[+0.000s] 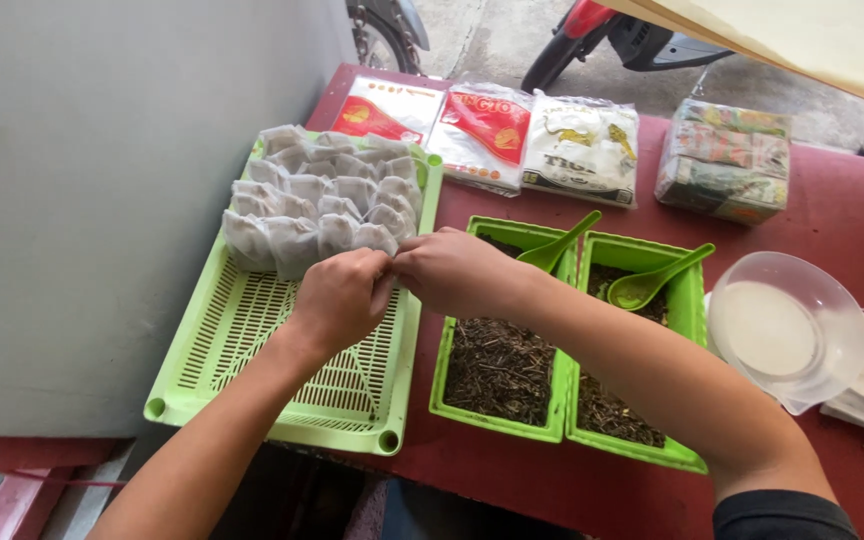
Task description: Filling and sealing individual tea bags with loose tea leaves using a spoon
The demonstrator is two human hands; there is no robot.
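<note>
left hand [337,300]: pinches a bag [384,290]
right hand [452,272]: pinches the same bag
tray [252,330]: far half filled with bags [327,195], near half bare
tubs [500,370]: tea left

White sachets [322,200] fill a lime-green slatted tray [252,340]; green tubs [497,420] with green scoops [557,243] sit on the maroon tabletop [832,210].

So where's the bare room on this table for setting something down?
The slotted tray's near half, below both hands, left and right, is bare. So is the red table between the wrapped bundle and clear bowl. The sachets, bins and packets crowd the rest.
</note>
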